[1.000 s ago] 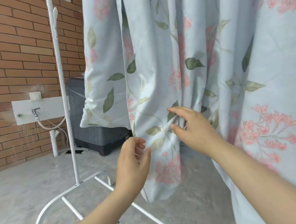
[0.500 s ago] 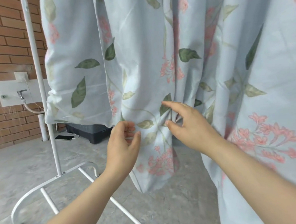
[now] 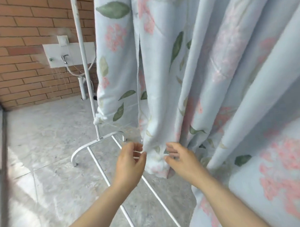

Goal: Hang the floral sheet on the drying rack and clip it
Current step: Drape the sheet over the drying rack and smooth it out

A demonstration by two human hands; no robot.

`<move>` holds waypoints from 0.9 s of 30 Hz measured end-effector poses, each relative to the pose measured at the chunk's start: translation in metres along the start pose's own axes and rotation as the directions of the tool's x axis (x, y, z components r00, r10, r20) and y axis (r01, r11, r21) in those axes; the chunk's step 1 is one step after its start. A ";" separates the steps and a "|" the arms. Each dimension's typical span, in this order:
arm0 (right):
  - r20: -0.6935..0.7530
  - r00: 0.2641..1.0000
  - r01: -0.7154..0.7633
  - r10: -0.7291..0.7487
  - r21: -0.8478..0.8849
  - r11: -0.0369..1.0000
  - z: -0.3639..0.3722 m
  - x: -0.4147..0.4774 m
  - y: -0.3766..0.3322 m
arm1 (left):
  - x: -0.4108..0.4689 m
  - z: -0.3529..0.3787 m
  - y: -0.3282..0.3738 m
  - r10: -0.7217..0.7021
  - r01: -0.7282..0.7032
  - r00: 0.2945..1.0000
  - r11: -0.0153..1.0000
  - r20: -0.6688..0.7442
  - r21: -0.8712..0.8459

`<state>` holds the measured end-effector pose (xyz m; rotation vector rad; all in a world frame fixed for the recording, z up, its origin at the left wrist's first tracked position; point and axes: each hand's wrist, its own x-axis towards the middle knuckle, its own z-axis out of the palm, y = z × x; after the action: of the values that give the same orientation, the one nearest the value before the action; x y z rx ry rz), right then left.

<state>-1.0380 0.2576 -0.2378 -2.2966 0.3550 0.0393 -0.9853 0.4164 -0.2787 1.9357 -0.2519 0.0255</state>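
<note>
So, the drying rack (image 3: 86, 73) pole stands at left with the floral sheet (image 3: 162, 97) hanging beside it. Left hand (image 3: 129, 164) has loosely curled fingers just beside the sheet's bottom corner, holding nothing. Right hand (image 3: 183, 160) fingers touch that corner's other side, can't tell if they're gripping.

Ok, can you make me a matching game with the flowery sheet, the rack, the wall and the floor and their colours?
Things:
1 floral sheet
2 drying rack
3 brick wall
4 floor

Colours:
a white
b grey
c pale blue with pink flowers
d orange-brown

Pairs: 1-c, 2-a, 3-d, 4-b
</note>
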 end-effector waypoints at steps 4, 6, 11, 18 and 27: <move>0.142 0.987 -0.102 0.077 0.174 0.979 -0.017 -0.047 -0.054 | -0.040 -0.061 0.053 -0.106 0.105 0.994 0.994 0.035 0.039; 0.158 0.984 -0.115 0.080 0.227 0.967 -0.030 -0.071 -0.083 | -0.057 -0.096 0.085 -0.142 0.142 0.990 0.989 0.000 0.042; 0.198 0.980 -0.092 0.036 0.283 0.955 -0.067 -0.142 -0.162 | -0.100 -0.171 0.170 -0.190 0.193 0.980 0.980 -0.064 0.044; 0.213 0.968 0.054 -0.131 0.333 0.941 -0.122 -0.241 -0.231 | -0.187 -0.220 0.269 -0.168 0.178 0.969 0.983 -0.181 0.040; 0.101 0.990 0.053 -0.099 0.385 0.922 -0.186 -0.348 -0.221 | -0.271 -0.216 0.350 -0.136 0.137 0.984 0.991 -0.112 0.001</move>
<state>-1.3283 0.3495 0.0957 -1.9088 0.1904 0.0616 -1.2939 0.5377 0.0861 1.9494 -0.0447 0.0443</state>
